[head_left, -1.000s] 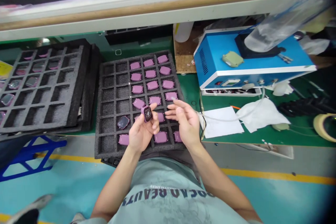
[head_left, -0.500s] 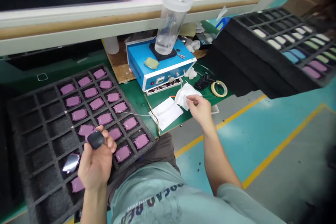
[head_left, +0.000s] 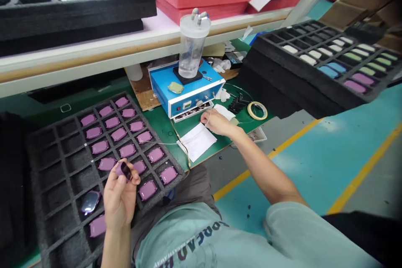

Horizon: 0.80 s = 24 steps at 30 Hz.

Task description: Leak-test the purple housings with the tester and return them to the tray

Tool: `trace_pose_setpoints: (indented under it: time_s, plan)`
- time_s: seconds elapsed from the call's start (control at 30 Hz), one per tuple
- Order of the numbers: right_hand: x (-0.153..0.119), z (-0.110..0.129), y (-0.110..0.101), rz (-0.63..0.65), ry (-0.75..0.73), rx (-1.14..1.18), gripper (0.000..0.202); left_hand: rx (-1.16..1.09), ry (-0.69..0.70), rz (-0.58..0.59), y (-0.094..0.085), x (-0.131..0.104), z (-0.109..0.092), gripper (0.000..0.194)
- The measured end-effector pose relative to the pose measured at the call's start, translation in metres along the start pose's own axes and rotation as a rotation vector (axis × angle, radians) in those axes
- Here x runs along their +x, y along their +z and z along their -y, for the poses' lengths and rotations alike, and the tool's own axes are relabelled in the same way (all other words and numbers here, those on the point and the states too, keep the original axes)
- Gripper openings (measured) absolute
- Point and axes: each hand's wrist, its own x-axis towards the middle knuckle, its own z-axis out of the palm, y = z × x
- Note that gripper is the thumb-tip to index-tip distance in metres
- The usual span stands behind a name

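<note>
In the lower left, the left hand (head_left: 121, 194) grips a small purple watch case with a dark glossy face (head_left: 123, 171) between thumb and fingers, above the dark grey foam tray (head_left: 59, 186). At centre, the right hand's (head_left: 216, 121) fingers curl together beside the white paper sheet (head_left: 197, 141); whether they grip anything, I cannot tell.

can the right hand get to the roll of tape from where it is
Probably yes: the right hand is on the same side of the bench as the tape roll, with only a crumpled white cloth and low black pieces between.
</note>
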Motion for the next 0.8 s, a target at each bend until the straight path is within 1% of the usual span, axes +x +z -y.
trace_pose_setpoints:
  time_s: [0.07, 0.13, 0.23, 0.4, 0.47, 0.53, 0.6, 0.7, 0.77, 0.8]
  plan:
    - [-0.006, -0.001, 0.001, -0.061, -0.029, 0.029, 0.017, 0.006, 0.005, -0.006, 0.001, 0.001, 0.001, 0.05]
    - [-0.012, -0.003, 0.002, -0.149, -0.042, 0.073, 0.017, 0.013, 0.011, -0.014, 0.001, 0.001, 0.001, 0.049]
    - [-0.02, -0.006, 0.006, -0.339, -0.019, 0.158, 0.018, 0.024, 0.023, -0.033, 0.0, 0.001, 0.003, 0.048]
    - [-0.027, -0.007, 0.018, -0.726, 0.134, 0.289, 0.028, 0.035, 0.004, -0.03, -0.001, 0.0, 0.003, 0.048]
    - [-0.027, -0.003, 0.021, -0.859, 0.198, 0.363, 0.032, 0.058, 0.0, -0.034, 0.0, -0.001, 0.004, 0.05]
    - [-0.025, 0.002, 0.021, -0.966, 0.264, 0.463, 0.033, 0.081, 0.013, -0.058, 0.001, 0.0, 0.005, 0.054]
    - [-0.02, 0.007, 0.019, -1.029, 0.33, 0.575, 0.033, 0.092, 0.026, -0.089, 0.0, 0.001, 0.007, 0.057]
    - [-0.011, 0.015, 0.011, -1.045, 0.399, 0.742, 0.031, 0.081, 0.022, -0.11, -0.003, 0.002, 0.007, 0.059]
    - [-0.005, 0.022, 0.001, -1.056, 0.418, 0.814, 0.027, 0.084, 0.026, -0.097, 0.001, 0.001, 0.003, 0.058]
    - [-0.004, 0.027, -0.005, -1.07, 0.417, 0.825, 0.025, 0.094, 0.036, -0.071, 0.007, 0.0, 0.0, 0.055]
